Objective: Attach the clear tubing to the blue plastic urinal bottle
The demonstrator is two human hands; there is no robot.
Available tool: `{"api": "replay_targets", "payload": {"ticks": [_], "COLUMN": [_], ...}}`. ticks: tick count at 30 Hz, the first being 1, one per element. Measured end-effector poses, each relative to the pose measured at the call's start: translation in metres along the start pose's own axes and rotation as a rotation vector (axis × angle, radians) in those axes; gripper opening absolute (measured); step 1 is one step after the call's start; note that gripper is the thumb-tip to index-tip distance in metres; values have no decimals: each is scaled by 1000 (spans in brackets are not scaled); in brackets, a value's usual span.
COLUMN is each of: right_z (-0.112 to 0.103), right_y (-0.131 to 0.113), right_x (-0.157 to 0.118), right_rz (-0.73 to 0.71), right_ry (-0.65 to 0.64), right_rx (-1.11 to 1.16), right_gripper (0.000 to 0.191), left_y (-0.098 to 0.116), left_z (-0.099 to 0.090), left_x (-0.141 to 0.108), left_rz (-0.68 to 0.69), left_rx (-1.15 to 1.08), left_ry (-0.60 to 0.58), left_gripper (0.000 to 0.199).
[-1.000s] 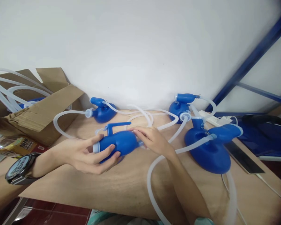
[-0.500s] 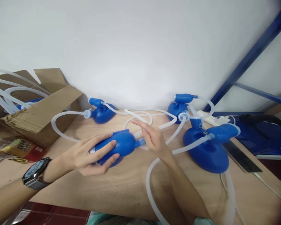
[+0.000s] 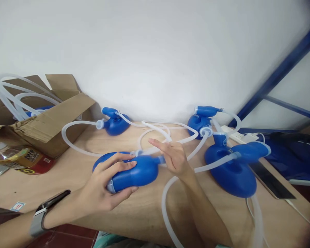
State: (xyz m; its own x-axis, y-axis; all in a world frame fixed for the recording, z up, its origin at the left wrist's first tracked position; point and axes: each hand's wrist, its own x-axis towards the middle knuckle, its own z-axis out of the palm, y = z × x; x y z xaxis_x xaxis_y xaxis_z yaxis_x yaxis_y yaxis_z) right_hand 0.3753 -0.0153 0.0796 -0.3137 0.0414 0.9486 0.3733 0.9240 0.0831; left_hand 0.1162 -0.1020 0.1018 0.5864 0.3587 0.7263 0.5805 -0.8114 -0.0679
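Left grip (image 3: 99, 189) clasps a blue bottle (image 3: 142, 170); the box (image 3: 67, 119) holds tubes (image 3: 18, 113).

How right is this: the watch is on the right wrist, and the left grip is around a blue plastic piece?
Wrong wrist: the head view shows the watch on the left one. The left grip is around the blue plastic piece.
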Motion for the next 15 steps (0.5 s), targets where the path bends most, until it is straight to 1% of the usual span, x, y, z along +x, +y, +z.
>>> {"api": "replay_targets", "payload": {"ticks": [2, 4, 6, 8, 10, 12, 14, 15], "right_z": [0, 0, 0, -1, -2, -2, -1, 1], "right_y": [2, 3, 4, 5, 4, 4, 5, 5], "right_x": [0, 0, 0, 0, 0, 0, 0, 0], "right_rz": [-25, -60, -82, -83, -84, -101, -122, -132], "right_ry": [-17, -25, -23, -52, -74, -84, -92, -95], "right_rx": [-17, -5, 12, 12, -19, -66, -94, -87], "right_gripper": [49, 48, 47, 49, 50, 51, 51, 50], "left_y": [7, 10, 12, 14, 16, 17, 16, 14], "left_z": [5, 9, 12, 12, 12, 10, 8, 7], "left_x": [-1, -3, -3, 0, 6, 13, 18, 20], "left_rz": [-194, -426, -690, -904, -1070, -1213, -1318, -1336], "left_rx": [-133, -325, -588, -847, -1021, -1124, -1191, -1210], "left_ry": [6, -15, -84, -144, -150, -141, -172, -197], "left_gripper": [45, 47, 52, 61, 72, 82, 89, 89]}}
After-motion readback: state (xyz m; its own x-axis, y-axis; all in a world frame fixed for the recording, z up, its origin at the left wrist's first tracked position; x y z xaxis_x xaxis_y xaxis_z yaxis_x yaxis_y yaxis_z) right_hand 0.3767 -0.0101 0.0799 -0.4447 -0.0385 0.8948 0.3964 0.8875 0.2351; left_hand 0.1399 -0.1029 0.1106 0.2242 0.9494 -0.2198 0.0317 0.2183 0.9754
